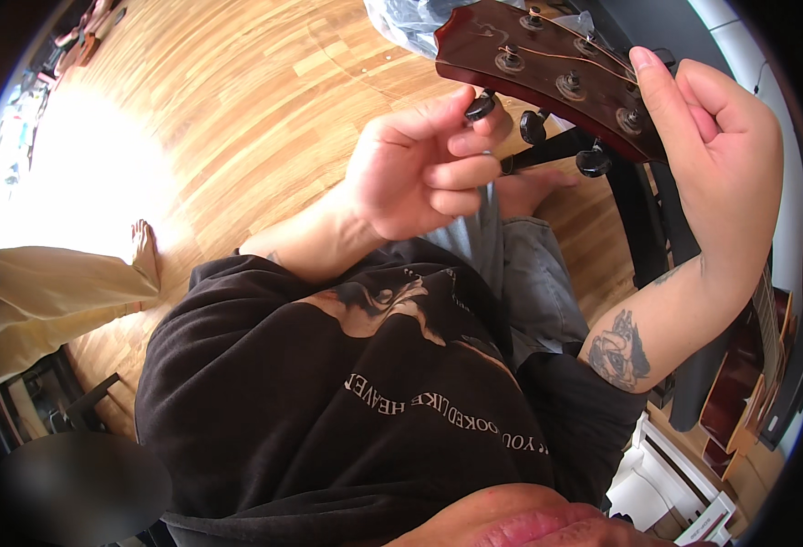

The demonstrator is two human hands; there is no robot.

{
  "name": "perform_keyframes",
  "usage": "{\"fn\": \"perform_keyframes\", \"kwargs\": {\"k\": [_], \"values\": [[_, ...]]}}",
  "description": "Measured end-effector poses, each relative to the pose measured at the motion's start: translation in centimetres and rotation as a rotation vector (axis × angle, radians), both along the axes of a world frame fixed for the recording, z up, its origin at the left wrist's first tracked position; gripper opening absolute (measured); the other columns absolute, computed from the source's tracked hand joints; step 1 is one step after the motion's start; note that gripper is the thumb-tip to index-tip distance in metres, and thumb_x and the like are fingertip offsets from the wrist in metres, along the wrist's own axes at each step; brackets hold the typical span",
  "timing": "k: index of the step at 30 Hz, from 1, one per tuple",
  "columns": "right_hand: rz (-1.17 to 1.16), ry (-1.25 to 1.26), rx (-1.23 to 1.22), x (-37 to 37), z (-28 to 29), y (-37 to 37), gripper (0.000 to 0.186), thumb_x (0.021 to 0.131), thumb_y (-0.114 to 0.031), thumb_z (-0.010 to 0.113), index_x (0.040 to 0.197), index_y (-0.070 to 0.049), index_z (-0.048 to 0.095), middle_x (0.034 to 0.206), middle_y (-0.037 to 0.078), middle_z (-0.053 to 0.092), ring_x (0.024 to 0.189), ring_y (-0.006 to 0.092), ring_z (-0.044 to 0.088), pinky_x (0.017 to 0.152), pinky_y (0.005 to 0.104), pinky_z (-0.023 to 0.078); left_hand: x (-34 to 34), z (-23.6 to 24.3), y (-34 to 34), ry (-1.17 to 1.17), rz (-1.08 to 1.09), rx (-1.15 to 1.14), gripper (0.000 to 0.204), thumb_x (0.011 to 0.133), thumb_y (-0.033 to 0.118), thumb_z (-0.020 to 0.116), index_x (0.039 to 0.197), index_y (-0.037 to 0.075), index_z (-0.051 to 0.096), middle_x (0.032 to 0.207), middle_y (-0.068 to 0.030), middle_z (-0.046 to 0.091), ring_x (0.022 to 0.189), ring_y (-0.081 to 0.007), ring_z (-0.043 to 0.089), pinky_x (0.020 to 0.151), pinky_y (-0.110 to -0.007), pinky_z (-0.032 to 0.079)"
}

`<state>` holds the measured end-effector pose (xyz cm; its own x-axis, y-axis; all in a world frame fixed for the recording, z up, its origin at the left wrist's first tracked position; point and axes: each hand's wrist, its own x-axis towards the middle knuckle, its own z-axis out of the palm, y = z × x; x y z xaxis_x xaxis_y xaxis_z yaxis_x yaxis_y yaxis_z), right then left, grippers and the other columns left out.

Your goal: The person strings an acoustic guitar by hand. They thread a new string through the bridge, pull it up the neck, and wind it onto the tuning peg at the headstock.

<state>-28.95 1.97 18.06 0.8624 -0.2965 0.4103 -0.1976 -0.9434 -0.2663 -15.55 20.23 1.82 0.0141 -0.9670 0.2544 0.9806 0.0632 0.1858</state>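
A homelike room: wooden floor (264, 137), bare feet (147, 256)

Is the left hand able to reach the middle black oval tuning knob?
Probably yes: the left hand is close to the middle knob, nothing visible between, though it holds the neighbouring black knob.

Sunlit wooden floor (274, 118) with odds and ends around the edges.
Crumpled clear plastic (410, 25) lies at the top; at left, another person's tan trouser leg (55, 283) and bare foot (146, 253), near a black frame (59, 392); at lower right, a reddish-brown guitar (728, 397) near a white boxy object (637, 474).
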Motion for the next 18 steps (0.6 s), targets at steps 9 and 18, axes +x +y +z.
{"fn": "perform_keyframes", "kwargs": {"k": [9,18], "values": [[0.02,-0.008,0.029,0.4,0.0,0.0,0.05,0.098,-0.014,0.073,0.066,-0.006,0.035,0.064,-0.005,0.022,0.06,0.0067,0.019,0.053,0.0288,0.017,-0.5,0.1,-0.1,-0.026,0.063,0.064,0.028,0.11,0.037,0.049,0.097,0.013,0.055,0.083,0.0032,0.043,0.062,-0.0088,0.041,0.048,-0.021,0.025],[0.027,-0.01,0.029,0.0,0.0,-0.1,0.05,0.098,-0.014,0.073,0.067,-0.006,0.035,0.064,-0.005,0.022,0.06,0.0066,0.019,0.053,0.0288,0.018,0.1,2.7,0.7,-0.414,0.252,0.296,0.038,0.111,0.037,0.049,0.089,0.007,0.059,0.069,0.0045,0.047,0.047,-0.0048,0.028,0.045,-0.021,0.023]]}}
